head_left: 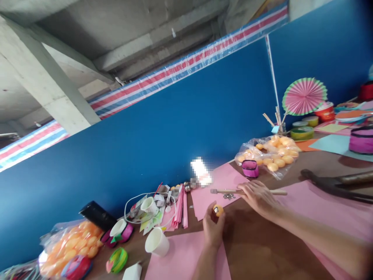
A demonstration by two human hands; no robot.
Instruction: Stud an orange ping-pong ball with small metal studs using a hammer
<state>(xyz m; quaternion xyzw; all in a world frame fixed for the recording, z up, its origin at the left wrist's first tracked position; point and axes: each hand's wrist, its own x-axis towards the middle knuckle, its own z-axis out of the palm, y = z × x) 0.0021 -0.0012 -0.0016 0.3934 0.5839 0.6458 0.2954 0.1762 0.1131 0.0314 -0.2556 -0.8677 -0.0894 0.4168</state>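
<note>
My left hand [212, 230] pinches a small orange ball [220, 211] between its fingers; a shiny silvery patch shows on the ball's upper side. Closed around a thin wooden paintbrush [227, 191], my right hand [257, 196] is to the right of the ball. The brush's flat pale tip points left, and its handle sticks out past the right side of the hand. Just below the brush lies a cluster of small silvery pieces [229, 196] on a pink sheet [202, 202]. Their exact kind is too small to tell.
Clear bags of orange balls stand at back right [279, 155] and far left [72, 245]. A hammer [326, 186] lies at right. Nearby are a white paper cup [157, 242], a purple-rimmed container [250, 168], pink strips [180, 208] and a green tape roll [118, 259]. A blue partition [163, 136] borders the table.
</note>
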